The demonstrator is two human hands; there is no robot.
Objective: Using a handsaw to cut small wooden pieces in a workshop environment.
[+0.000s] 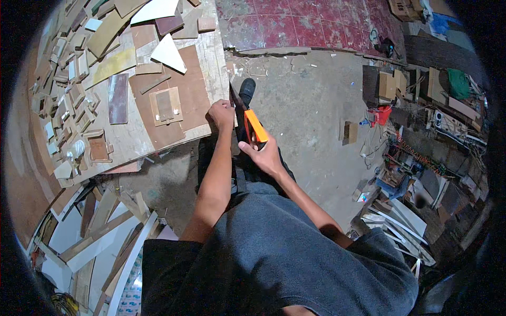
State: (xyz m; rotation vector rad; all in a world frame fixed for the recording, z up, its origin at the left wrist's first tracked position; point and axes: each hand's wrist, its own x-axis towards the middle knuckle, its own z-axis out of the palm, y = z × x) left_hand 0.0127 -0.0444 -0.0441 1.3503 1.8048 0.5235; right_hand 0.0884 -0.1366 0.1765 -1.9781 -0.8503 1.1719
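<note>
Gripping an orange-handled saw [256, 126] in the right hand [267, 156]; curling the left hand [222, 114] at the worktable [215, 63] edge, around what impossible to tell.

At six o'clock spread a faded charcoal-blue T-shirt [284, 253], its left sleeve [166, 268] nearly black at seven, its short right sleeve [382, 255] greyer at four. Dark trousers [246, 171] showed near centre, a round-toed black shoe [247, 88] toward twelve. The left hand [222, 112] and right hand [267, 155] were bare.
</note>
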